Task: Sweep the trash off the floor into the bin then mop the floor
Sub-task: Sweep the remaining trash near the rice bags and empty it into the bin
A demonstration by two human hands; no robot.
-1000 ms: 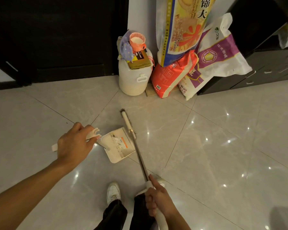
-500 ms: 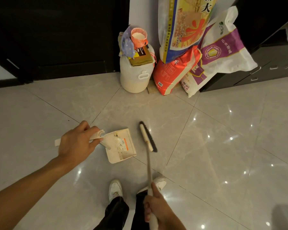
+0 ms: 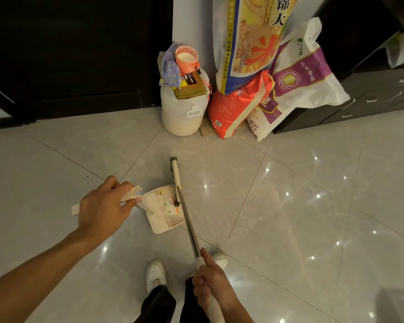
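Note:
My left hand [image 3: 103, 206] grips the handle of a cream dustpan [image 3: 165, 210] that rests on the pale tiled floor [image 3: 289, 217], its open mouth facing right. My right hand [image 3: 210, 285] holds the white grip of a broom whose metal shaft [image 3: 189, 227] runs up to a cream broom head [image 3: 175, 173] with dark bristles. The broom head lies along the dustpan's mouth, its near end over the pan's edge. Small bits of trash sit inside the pan. No bin or mop is in view.
A white plastic barrel [image 3: 184, 113] with a pink cup and a box on top stands by the wall. Rice sacks [image 3: 266, 89] lean beside it. Dark cabinets [image 3: 371, 96] with drawers stand at right, a dark door [image 3: 79, 54] at left. My white shoes [image 3: 155, 273] are below.
The broom head swung right, away from the dustpan, then came back left to the pan's mouth. My left hand and the dustpan stayed almost in place.

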